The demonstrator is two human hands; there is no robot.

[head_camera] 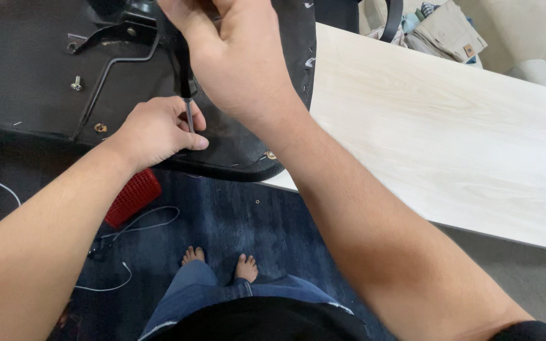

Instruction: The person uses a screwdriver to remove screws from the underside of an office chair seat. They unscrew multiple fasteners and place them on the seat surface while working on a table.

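A black upturned chair seat (26, 69) lies on the left end of a pale wooden table, its underside facing up with a black metal bracket (105, 38) on it. My right hand (235, 57) is closed around the black handle of a screwdriver (186, 82), held upright over the seat's near edge. My left hand (159, 129) rests on the seat and pinches the screwdriver's metal shaft near its tip. A silver bolt (77, 82) stands in the seat to the left, and a brass-coloured insert (100, 127) sits near my left wrist.
The pale table (450, 139) stretches to the right. Below it lie a dark blue carpet (241, 208), a red mesh object (133, 196) and thin white cables (146, 221). My bare feet (219, 262) stand on the carpet. Folded clothes (443, 31) lie at the top right.
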